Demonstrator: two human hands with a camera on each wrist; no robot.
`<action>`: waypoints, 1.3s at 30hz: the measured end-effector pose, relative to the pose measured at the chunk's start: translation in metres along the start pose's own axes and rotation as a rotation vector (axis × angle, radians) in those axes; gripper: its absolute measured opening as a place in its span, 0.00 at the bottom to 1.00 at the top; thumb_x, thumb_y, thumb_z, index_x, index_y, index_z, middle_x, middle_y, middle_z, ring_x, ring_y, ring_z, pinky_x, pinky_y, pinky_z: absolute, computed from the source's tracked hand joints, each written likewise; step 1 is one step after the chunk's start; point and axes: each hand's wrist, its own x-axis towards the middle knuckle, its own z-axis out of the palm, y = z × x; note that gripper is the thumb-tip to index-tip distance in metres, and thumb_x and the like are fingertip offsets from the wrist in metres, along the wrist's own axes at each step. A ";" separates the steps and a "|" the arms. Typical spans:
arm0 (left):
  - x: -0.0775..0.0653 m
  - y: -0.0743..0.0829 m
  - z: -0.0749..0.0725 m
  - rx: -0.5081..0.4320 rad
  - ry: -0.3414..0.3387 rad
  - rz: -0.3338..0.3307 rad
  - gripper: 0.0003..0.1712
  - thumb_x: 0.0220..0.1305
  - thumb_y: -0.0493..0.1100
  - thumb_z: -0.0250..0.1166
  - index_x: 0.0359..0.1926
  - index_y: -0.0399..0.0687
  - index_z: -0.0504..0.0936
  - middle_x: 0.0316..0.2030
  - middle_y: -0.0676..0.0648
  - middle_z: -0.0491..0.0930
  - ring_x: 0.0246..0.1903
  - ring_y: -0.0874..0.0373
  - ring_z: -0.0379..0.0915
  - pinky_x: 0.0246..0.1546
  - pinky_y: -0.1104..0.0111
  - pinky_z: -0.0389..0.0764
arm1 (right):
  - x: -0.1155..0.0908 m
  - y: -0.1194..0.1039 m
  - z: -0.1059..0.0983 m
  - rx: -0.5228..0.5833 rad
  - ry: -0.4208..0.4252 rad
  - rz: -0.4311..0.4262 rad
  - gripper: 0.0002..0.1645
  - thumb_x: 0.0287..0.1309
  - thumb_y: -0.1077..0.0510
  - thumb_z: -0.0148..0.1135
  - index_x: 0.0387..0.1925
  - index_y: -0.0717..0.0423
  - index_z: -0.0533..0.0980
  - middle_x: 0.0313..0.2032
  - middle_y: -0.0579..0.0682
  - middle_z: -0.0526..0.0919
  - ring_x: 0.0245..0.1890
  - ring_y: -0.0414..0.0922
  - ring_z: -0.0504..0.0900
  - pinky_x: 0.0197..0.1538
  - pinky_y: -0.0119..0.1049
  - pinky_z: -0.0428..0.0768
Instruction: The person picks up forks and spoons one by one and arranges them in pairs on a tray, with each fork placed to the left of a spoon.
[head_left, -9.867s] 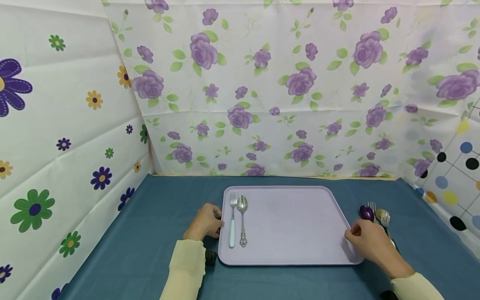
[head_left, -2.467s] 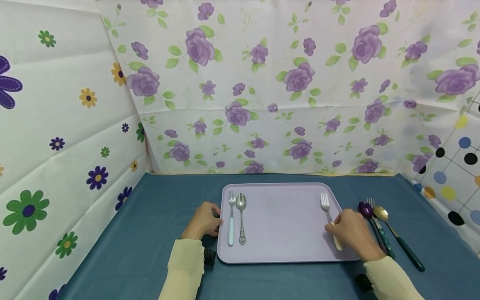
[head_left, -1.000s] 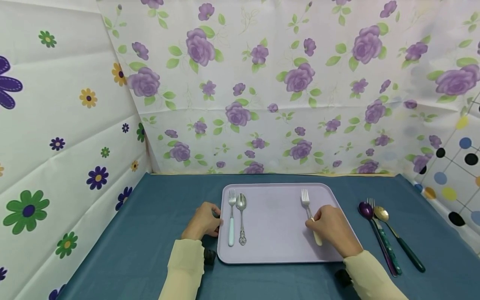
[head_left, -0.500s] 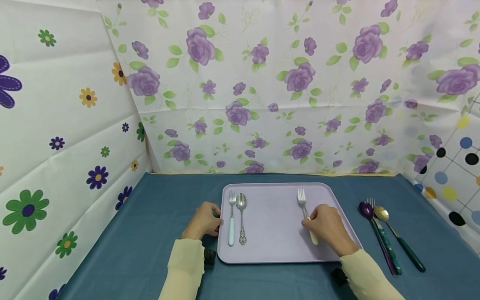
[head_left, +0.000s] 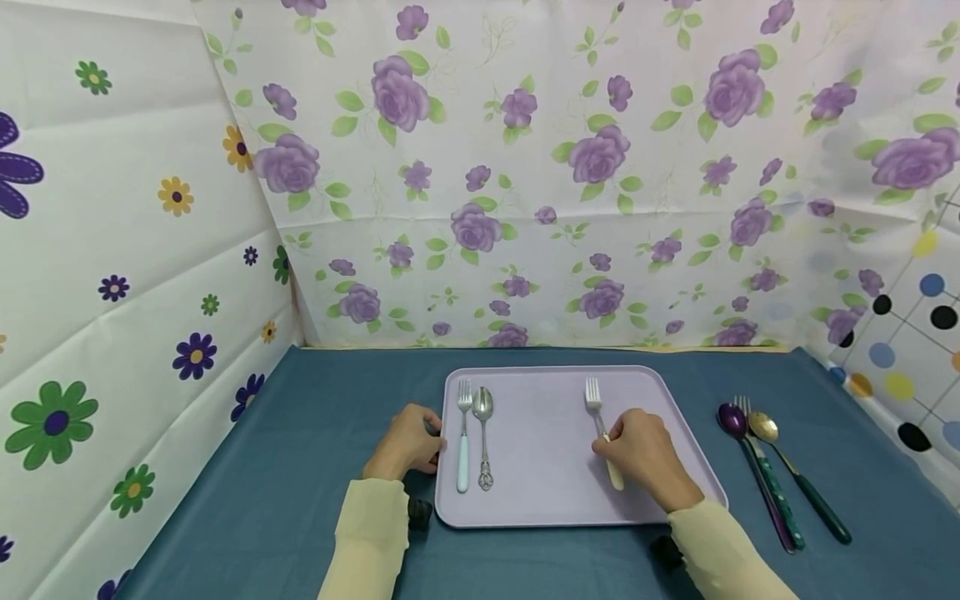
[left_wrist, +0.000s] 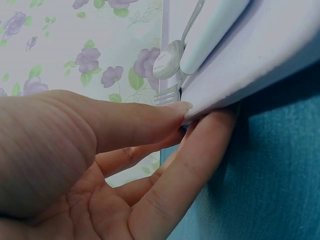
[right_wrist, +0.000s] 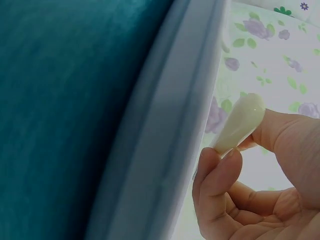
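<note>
Right hand (head_left: 637, 452) pinches the cream-handled fork (head_left: 595, 406) right of the tray's (head_left: 540, 446) middle, tines aimed slightly aslant toward the far rim; left hand (head_left: 405, 442) pinches the left rim.

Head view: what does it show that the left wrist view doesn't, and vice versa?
Head only: the right hand pinching a cream-handled silver fork; right of the lavender rectangular tray, a purple spoon, a green-handled silver fork and a green-handled gold spoon.

Left wrist only: the palm side of the left hand, its thumb and fingers pinching the tray's rim.

Both: tray, left hand, mint-handled silver fork, plain silver-coloured spoon, teal cloth, purple-floral backdrop.
</note>
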 end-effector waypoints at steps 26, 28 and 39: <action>0.001 -0.001 -0.001 0.007 0.003 0.004 0.13 0.58 0.28 0.64 0.45 0.34 0.78 0.29 0.39 0.77 0.22 0.53 0.78 0.21 0.64 0.85 | 0.004 -0.015 0.012 0.002 0.012 -0.060 0.13 0.42 0.58 0.70 0.12 0.57 0.76 0.13 0.47 0.75 0.15 0.40 0.71 0.17 0.32 0.71; 0.001 -0.001 -0.001 0.007 0.004 0.002 0.13 0.58 0.28 0.64 0.45 0.34 0.78 0.29 0.39 0.77 0.22 0.53 0.78 0.21 0.64 0.85 | 0.004 -0.017 0.014 0.012 0.006 -0.060 0.13 0.41 0.59 0.70 0.12 0.57 0.76 0.13 0.47 0.75 0.16 0.40 0.71 0.17 0.32 0.71; 0.000 0.000 -0.001 0.006 0.003 -0.003 0.13 0.58 0.28 0.64 0.45 0.34 0.77 0.28 0.39 0.77 0.22 0.53 0.78 0.23 0.63 0.85 | 0.005 -0.023 0.019 0.023 0.003 -0.057 0.13 0.41 0.59 0.70 0.11 0.56 0.75 0.12 0.46 0.74 0.15 0.40 0.71 0.17 0.31 0.71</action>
